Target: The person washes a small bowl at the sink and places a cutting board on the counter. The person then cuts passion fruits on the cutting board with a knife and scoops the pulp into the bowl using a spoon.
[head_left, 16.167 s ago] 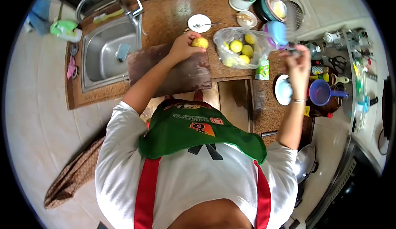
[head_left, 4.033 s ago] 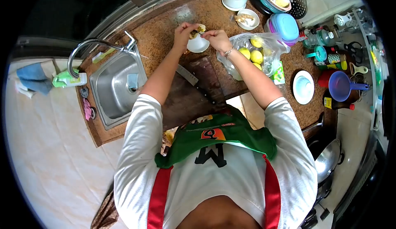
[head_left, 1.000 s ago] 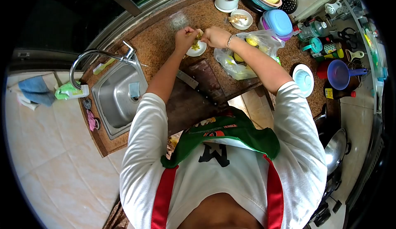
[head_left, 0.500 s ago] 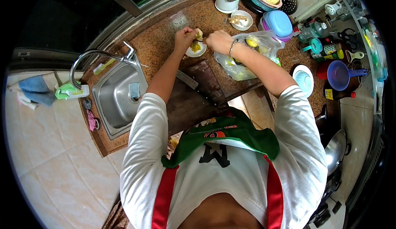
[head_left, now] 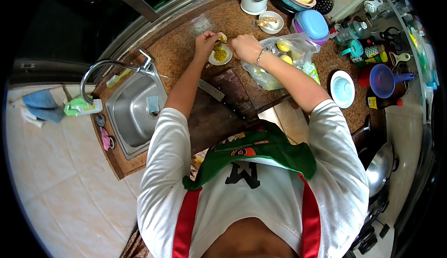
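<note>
My left hand (head_left: 205, 44) is closed on a piece of yellow fruit (head_left: 223, 38), tilted over a small white dish (head_left: 226, 59). Yellow-green pulp (head_left: 220, 53) lies in that dish. Just right of the fruit, my right hand (head_left: 244, 47) is closed round a small utensil, mostly hidden by the fingers, its far end at the fruit. A clear plastic bag (head_left: 266, 79) with yellow fruits (head_left: 283, 46) in it lies beneath and beside my right wrist. A knife (head_left: 211, 90) rests on the dark cutting board (head_left: 235, 88) nearer my body.
A sink (head_left: 135, 113) with a curved faucet (head_left: 86, 79) is at the left. At the back stand a white utensil holder (head_left: 253, 3), a white bowl (head_left: 276, 25) and blue-lidded containers (head_left: 311, 23). A pale blue bowl (head_left: 342, 89) and purple ladle (head_left: 382, 80) are at the right.
Several seconds ago my left hand held a whole yellow fruit at the board; now it holds an opened piece over the dish. More pulp shows in the dish than four seconds ago. The view has shifted slightly.
</note>
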`<state>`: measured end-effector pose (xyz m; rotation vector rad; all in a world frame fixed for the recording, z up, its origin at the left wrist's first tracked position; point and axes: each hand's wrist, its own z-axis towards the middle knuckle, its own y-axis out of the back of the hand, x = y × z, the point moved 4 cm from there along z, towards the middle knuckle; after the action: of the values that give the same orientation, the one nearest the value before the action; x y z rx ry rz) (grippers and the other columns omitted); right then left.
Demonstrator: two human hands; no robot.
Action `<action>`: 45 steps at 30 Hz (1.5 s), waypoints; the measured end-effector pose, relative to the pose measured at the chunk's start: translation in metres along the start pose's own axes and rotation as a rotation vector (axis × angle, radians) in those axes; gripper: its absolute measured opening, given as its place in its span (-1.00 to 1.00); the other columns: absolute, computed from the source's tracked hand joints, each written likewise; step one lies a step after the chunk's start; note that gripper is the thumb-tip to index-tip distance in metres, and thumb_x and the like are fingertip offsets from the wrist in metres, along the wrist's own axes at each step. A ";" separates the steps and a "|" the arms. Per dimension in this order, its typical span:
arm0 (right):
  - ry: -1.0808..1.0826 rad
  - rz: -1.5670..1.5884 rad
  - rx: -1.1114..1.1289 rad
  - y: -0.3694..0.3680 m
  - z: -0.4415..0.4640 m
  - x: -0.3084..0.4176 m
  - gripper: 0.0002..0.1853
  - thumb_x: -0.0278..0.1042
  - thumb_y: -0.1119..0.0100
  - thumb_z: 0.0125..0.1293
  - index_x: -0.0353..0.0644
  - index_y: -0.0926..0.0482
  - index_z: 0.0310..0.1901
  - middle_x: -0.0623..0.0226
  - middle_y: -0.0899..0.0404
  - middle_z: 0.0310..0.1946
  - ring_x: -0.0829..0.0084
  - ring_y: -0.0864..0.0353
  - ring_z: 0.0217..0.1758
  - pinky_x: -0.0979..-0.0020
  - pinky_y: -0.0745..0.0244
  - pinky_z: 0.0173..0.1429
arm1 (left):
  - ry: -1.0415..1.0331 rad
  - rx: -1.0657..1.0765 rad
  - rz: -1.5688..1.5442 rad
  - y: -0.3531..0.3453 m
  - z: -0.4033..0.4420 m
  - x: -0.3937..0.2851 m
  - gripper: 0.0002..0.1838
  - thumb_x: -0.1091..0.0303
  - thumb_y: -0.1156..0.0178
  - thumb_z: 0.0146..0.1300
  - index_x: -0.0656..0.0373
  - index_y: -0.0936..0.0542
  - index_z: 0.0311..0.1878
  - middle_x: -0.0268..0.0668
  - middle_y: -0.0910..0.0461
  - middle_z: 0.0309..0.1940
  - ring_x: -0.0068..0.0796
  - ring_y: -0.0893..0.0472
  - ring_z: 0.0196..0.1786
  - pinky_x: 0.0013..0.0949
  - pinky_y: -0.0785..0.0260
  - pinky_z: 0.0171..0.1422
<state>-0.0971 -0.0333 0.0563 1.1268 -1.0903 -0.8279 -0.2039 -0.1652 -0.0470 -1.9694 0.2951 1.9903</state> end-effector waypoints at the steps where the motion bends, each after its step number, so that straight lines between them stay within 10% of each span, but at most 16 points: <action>1: -0.003 0.000 -0.003 -0.005 0.002 0.001 -0.88 -0.40 -0.10 0.08 -0.19 -0.63 -0.44 0.10 -0.64 -0.48 0.10 -0.67 -0.32 0.15 -0.55 -0.22 | 0.025 -0.018 -0.040 -0.003 -0.002 -0.003 -0.78 0.31 -0.36 0.16 0.16 -0.54 -0.49 -0.51 -0.47 -0.56 -0.72 -0.36 -0.51 -0.55 -0.20 -0.39; 13: 0.264 -0.177 -0.016 -0.027 -0.016 0.008 -0.88 -0.41 -0.07 0.06 -0.17 -0.61 -0.43 0.19 -0.63 -0.51 0.16 -0.68 -0.37 0.20 -0.57 -0.32 | 0.078 -0.016 0.134 0.001 -0.007 -0.002 -0.77 0.31 -0.36 0.15 0.17 -0.54 -0.51 -0.53 -0.43 -0.61 -0.72 -0.34 -0.53 -0.50 -0.20 -0.43; 45: -0.105 0.051 -0.069 -0.052 -0.022 0.022 -0.86 -0.41 -0.05 0.14 -0.24 -0.57 -0.33 0.03 -0.63 -0.45 0.04 -0.67 -0.34 0.10 -0.54 -0.28 | -0.252 -0.104 0.473 0.014 -0.013 0.002 -0.73 0.24 -0.34 0.17 0.25 -0.56 -0.44 -0.30 -0.57 -0.50 -0.54 -0.52 -0.40 -0.39 -0.37 -0.27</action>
<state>-0.0695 -0.0610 0.0099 1.0030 -1.1635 -0.8861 -0.1971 -0.1824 -0.0508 -1.7994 0.6553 2.5631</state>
